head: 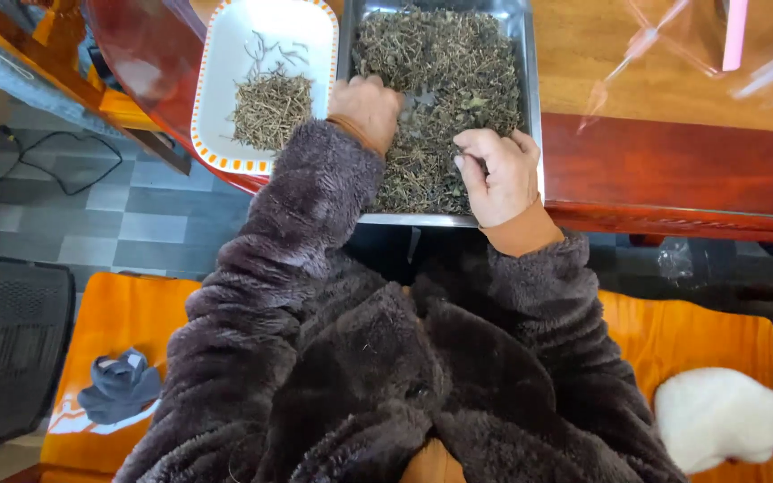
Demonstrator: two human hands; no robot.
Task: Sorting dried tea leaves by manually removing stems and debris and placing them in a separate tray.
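Now both hands (367, 107) (498, 174) sift herbs (458, 63) in metal tray (530, 107); stems (268, 109) fill white dish (225, 54).

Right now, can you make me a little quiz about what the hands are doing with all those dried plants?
1. True or false: both hands are in the metal tray of dried herbs.
2. Which dish sits beside the left hand? A) a glass bowl B) a white dish with an orange rim C) a black pan
3. Fill in: the small pile in that dish is made of thin dried ____.

Key
1. True. The left hand rests on the herbs, and the right hand lies at the tray's near edge.
2. B, the white dish.
3. Stems.
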